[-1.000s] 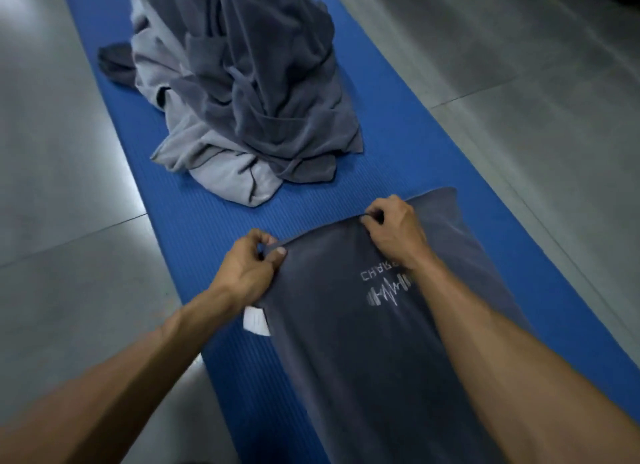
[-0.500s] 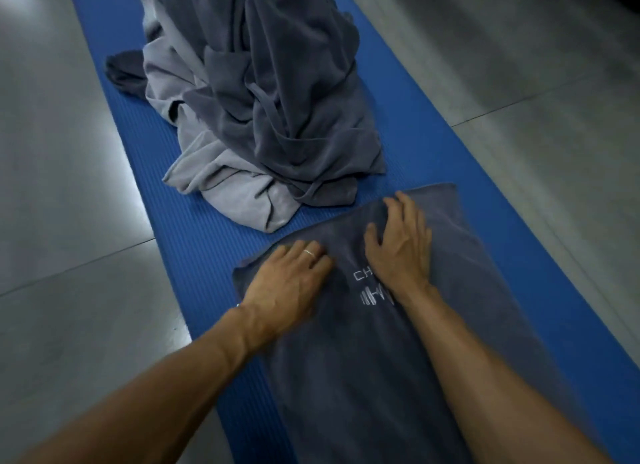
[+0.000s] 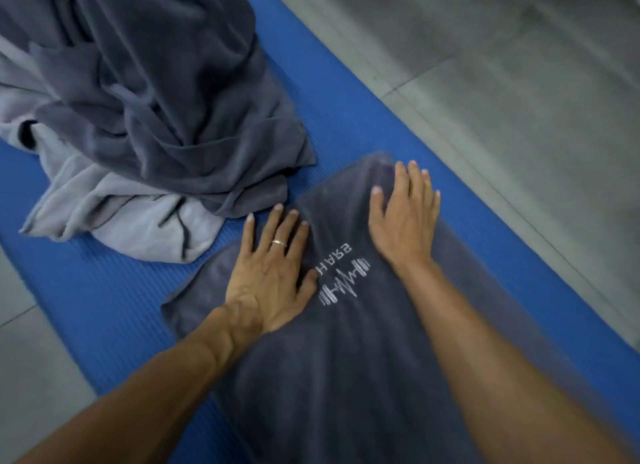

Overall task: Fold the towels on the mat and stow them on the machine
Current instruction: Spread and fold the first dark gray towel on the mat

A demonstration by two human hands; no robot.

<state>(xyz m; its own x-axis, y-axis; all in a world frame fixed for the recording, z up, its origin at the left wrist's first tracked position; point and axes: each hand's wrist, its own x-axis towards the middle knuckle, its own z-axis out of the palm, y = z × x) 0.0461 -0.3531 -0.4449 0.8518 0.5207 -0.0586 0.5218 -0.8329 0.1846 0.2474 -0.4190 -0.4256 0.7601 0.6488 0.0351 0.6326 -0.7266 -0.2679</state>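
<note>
Left hand and right hand, fingers flat, no grip, press dark towel on mat, likely smoothing for folding

Dim, cool indoor light, with motion blur.

The right hand and the far edge of the dark grey towel smear; the white logo stays fairly sharp. The floor at upper right is streaked. Shadows are soft, and straight lines bow near the edges.
</note>
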